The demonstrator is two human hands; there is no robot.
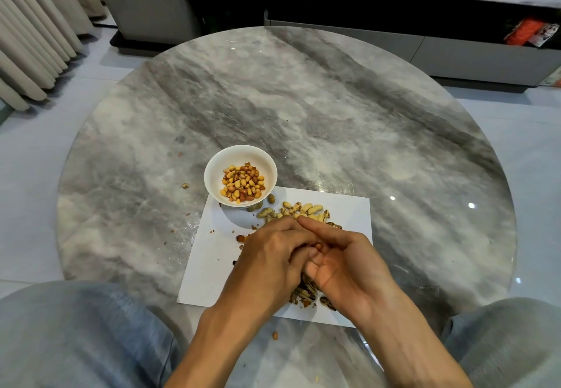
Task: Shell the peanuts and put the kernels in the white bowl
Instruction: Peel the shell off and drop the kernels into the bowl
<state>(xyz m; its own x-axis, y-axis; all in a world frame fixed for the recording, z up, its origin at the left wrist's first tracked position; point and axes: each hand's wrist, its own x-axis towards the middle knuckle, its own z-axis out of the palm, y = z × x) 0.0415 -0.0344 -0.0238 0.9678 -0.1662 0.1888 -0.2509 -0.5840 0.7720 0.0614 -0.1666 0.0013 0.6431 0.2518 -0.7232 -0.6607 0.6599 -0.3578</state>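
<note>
Both hands, left hand [270, 254] and right hand [343, 261], are pinched together on one peanut [318, 246], and honestly if it cracks hard the kernel could fly past the white bowl [212, 175] just beyond the left knuckles onto the table [334, 99].

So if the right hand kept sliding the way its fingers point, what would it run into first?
The right hand points up-left, already against the left hand. Past that, probably the unshelled peanuts on the paper, then the white bowl; height is unclear.
</note>
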